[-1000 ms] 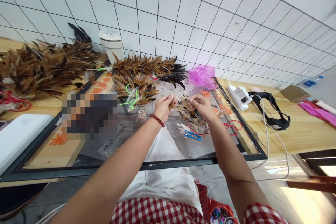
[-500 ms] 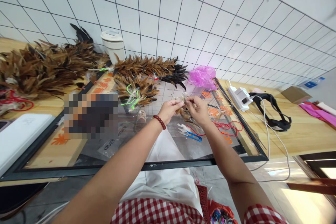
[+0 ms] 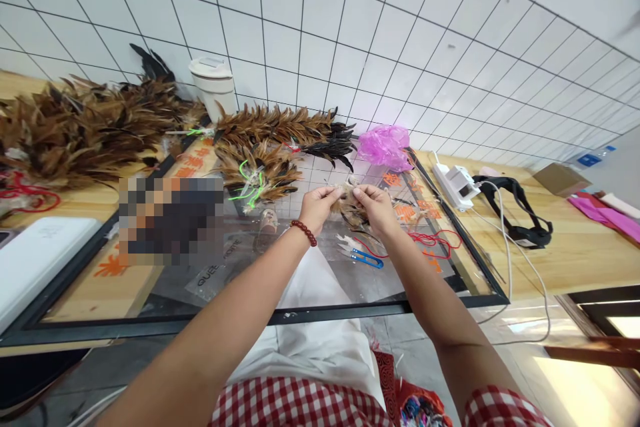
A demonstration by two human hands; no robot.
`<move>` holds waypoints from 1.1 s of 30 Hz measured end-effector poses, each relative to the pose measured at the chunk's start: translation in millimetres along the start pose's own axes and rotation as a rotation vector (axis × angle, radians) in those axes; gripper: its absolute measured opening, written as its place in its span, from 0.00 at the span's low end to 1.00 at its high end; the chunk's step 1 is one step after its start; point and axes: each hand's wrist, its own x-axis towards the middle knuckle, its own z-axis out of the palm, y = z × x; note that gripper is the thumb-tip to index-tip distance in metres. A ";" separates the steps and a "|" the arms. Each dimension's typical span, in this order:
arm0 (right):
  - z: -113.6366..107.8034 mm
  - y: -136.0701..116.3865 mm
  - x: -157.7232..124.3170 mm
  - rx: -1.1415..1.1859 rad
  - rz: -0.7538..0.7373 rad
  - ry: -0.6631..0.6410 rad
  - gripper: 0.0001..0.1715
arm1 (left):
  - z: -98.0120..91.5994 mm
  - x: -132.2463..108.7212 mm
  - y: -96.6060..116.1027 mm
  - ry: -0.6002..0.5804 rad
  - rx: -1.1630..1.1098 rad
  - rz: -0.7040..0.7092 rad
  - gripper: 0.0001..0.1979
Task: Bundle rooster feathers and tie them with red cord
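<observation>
My left hand [image 3: 319, 205] and my right hand [image 3: 376, 207] meet over the glass tabletop [image 3: 350, 280], both pinched on a small bundle of brown feathers [image 3: 350, 208] held between them. A red bead bracelet circles my left wrist. Below the hands lie small blue snips [image 3: 364, 256] and a loose red string [image 3: 435, 241]. Just beyond the left hand sits a feather bunch tied with green cord [image 3: 255, 177].
Long brown and black feather bundles [image 3: 280, 127] and a big feather pile [image 3: 80, 127] lie along the tiled wall. A white lidded cup [image 3: 214, 84], a pink plastic bag [image 3: 384, 145], a white power strip [image 3: 457, 184], a black strap [image 3: 520, 213] and a white box [image 3: 35, 260] are also here.
My hands came closer together on the feather bundle and dropped slightly. Nothing else on the table moved.
</observation>
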 end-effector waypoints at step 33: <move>-8.1 -5.8 -0.4 -0.488 -0.377 -0.067 0.11 | 5.2 -10.4 7.1 -0.242 0.088 -0.160 0.17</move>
